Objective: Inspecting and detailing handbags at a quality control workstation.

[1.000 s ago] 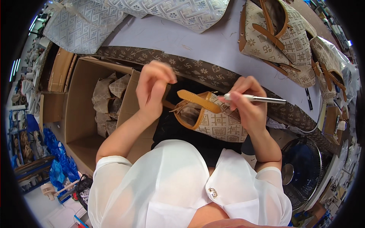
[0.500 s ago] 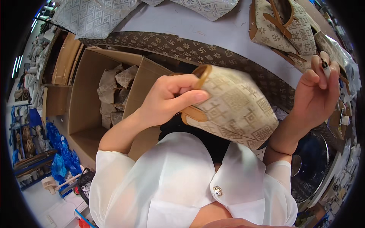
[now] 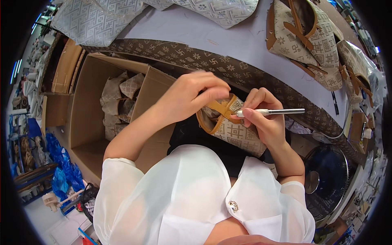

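Note:
A small beige patterned bag with tan trim lies over my lap, its mouth toward the left and a tan strap across it. My left hand is closed at the bag's upper rim, thumb and forefinger together there; what the other fingers do is hidden. My right hand grips a white pen-shaped tool with a silver metal end that points right. The tool's other end meets the tan strap near the bag's mouth.
An open cardboard box with several patterned pieces stands at the left. Beyond my lap is a table bearing silver patterned sheets, finished bags and a black pen. A dark fan stands at the right.
My right hand has come down and left from the table side to the bag, with the tool in it. The bag has turned so that its mouth and strap show.

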Tool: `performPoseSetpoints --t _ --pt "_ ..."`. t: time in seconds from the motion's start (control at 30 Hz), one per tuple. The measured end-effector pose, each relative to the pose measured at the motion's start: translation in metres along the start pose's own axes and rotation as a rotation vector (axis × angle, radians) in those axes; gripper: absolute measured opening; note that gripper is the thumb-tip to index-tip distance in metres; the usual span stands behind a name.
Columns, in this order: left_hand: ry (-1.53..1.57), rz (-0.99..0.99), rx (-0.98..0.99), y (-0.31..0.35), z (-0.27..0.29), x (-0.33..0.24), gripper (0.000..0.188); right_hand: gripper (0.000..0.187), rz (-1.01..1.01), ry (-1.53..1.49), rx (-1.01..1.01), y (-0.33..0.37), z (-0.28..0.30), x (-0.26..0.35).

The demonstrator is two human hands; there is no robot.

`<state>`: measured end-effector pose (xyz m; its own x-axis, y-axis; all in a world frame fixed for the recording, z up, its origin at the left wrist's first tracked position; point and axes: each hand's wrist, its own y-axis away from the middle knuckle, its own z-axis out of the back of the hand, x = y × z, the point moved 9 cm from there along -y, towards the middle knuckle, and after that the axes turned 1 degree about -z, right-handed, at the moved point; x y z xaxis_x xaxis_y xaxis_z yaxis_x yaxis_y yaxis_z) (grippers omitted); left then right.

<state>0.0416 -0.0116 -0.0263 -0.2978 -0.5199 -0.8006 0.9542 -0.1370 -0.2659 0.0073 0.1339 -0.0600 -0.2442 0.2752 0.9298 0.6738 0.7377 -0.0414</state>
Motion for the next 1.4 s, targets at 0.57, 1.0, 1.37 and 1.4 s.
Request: performPoseSetpoints --t 0.57,1.0,1.37,1.4 --pt "-0.283 -0.386 0.107 0.005 -0.004 -0.044 0.020 0.013 0.171 0.386 0.022 0.003 -0.004 0.011" --pt "-0.284 -0.385 0.091 0.007 -0.008 -0.044 0.020 0.014 0.208 0.477 0.013 0.006 -0.007 0.011" --pt "0.008 0.013 0.129 0.000 -0.014 -0.018 0.015 0.012 0.128 -0.039 -0.143 0.004 0.021 0.004" --pt "0.012 0.023 0.144 -0.001 -0.015 -0.017 0.014 0.012 0.116 -0.011 -0.140 0.004 0.022 0.003"
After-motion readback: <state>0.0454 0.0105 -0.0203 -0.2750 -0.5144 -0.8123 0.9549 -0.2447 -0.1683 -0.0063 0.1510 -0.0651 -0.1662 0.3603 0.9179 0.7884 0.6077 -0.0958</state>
